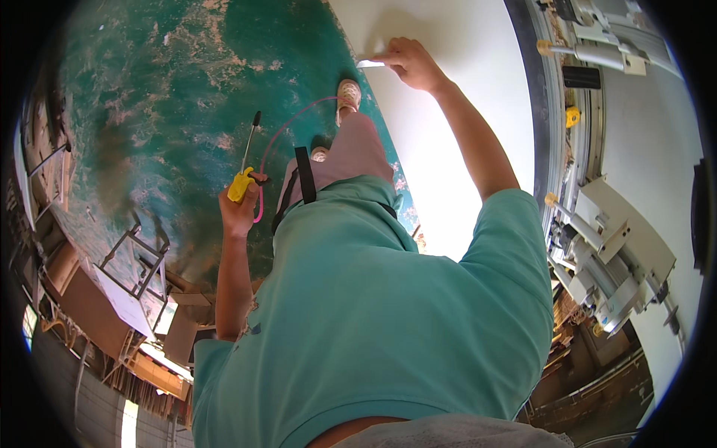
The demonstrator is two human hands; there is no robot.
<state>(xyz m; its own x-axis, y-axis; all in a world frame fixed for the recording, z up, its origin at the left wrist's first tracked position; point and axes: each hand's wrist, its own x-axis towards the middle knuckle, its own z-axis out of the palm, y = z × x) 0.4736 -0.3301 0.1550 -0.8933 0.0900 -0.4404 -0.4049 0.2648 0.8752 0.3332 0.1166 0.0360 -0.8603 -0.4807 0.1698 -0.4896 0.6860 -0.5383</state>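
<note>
Two hands are occupied. The left hand point(237, 211) is closed around the yellow grip of an air blow gun point(245, 178), held at the left over the worn green floor point(149, 89). Its thin metal nozzle point(249, 143) points away, toward the far side, and a pink hose point(287, 123) loops from the grip to the right and back down past the hand.

Judgement on handling: the gun looks light and rigid; the yellow grip is the sound place to hold it, since the slim nozzle would bend or slip. The hose is soft and would trail or snag near the feet.

The right hand point(409, 63) is at the far side on a large white panel point(455, 134), fingers pinching a small pale object point(370, 64) at the panel's left edge; what it is cannot be made out. The panel appears stiff, smooth and bulky, best taken at its edges.

Containers: none can be identified. Grey machine parts point(612, 246) stand at the right, metal frames point(142, 261) at the near left.
</note>
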